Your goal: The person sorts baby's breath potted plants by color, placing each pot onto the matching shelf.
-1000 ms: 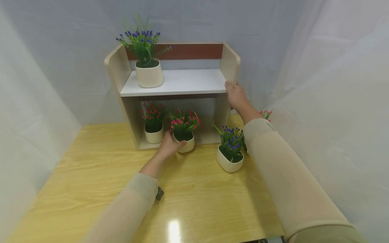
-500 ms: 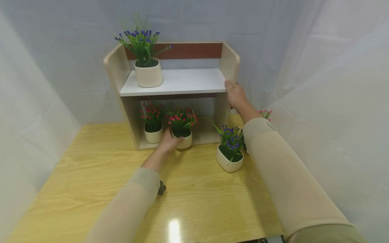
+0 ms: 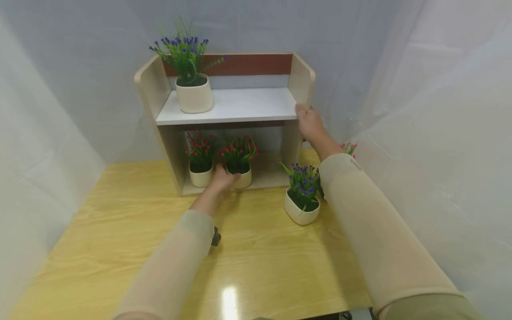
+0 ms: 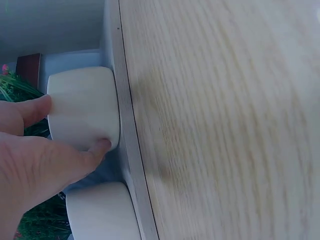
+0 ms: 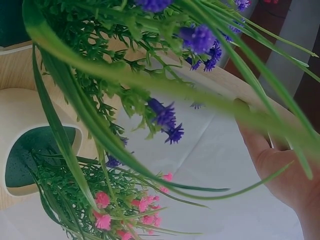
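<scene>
My left hand (image 3: 221, 181) holds a white-potted plant with red flowers (image 3: 245, 177) at the lower level of a small wooden shelf (image 3: 256, 104). In the left wrist view, thumb and fingers span the white pot (image 4: 82, 107), whose base is right at the shelf's front edge. Just left of it stands another red-flowered potted plant (image 3: 201, 178). My right hand (image 3: 311, 126) grips the shelf's right side panel (image 3: 302, 84) by its front edge. The right wrist view shows that hand (image 5: 282, 172) partly behind long leaves.
A purple-flowered potted plant (image 3: 194, 98) occupies the upper shelf's left side. Another purple-flowered pot (image 3: 302, 209) stands on the wooden table (image 3: 256, 266), in front of the shelf's right end. Pink flowers (image 3: 349, 149) show behind the right forearm; their pot (image 5: 30, 145) appears in the right wrist view.
My left hand has moved the red-flowered plant back and slightly left, from the shelf's front onto its lower level, beside the other red one. My right hand has kept its grip on the side panel.
</scene>
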### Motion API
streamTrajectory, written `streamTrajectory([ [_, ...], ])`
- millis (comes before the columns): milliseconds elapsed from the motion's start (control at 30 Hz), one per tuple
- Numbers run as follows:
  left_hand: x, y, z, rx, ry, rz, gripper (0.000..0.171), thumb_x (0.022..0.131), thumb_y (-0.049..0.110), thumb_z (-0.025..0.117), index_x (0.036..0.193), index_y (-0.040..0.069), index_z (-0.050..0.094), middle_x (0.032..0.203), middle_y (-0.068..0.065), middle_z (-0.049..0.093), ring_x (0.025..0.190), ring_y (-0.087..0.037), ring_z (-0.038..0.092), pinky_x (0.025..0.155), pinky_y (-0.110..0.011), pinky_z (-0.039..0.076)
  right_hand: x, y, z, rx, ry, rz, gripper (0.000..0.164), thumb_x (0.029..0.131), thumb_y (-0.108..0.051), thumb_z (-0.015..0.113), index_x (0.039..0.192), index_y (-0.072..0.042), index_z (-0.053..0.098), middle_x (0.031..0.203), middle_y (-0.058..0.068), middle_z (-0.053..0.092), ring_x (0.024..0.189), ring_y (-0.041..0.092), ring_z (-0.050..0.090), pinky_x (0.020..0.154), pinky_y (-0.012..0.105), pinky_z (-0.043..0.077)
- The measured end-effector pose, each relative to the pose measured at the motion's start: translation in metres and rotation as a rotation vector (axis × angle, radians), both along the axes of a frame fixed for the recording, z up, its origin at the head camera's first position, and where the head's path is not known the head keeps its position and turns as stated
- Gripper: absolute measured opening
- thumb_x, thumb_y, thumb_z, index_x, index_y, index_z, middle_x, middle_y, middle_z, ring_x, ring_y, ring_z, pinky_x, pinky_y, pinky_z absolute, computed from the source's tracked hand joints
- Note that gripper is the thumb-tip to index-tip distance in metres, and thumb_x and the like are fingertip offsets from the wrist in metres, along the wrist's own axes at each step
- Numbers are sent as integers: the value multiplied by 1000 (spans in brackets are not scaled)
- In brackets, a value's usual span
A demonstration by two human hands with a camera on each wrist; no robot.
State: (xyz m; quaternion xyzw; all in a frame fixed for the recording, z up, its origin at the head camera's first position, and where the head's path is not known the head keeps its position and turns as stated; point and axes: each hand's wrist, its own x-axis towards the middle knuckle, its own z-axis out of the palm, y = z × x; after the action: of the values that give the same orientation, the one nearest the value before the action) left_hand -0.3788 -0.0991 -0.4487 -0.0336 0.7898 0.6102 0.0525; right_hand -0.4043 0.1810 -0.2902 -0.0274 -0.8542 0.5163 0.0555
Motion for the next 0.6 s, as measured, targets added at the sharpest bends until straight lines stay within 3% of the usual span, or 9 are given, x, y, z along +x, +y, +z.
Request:
streamTrajectory([
  [200,-3,2,2,-33,-15,19,80,104,13,66,166,-4,19,173,-30,31,164,-44,28,138,-50,25,-1,0,2,-2,-12,-4,70,115,-56,33,164,-7,40,161,21,53,147,38,54,123,56,48],
  [600,-11,3,4,-105,-18,-7,78,107,14,59,169,-2,14,171,-31,35,161,-45,34,137,-51,29,1,-1,2,-5,-27,-4,69,116,-56,33,164,-8,39,160,21,53,146,38,55,121,56,51],
])
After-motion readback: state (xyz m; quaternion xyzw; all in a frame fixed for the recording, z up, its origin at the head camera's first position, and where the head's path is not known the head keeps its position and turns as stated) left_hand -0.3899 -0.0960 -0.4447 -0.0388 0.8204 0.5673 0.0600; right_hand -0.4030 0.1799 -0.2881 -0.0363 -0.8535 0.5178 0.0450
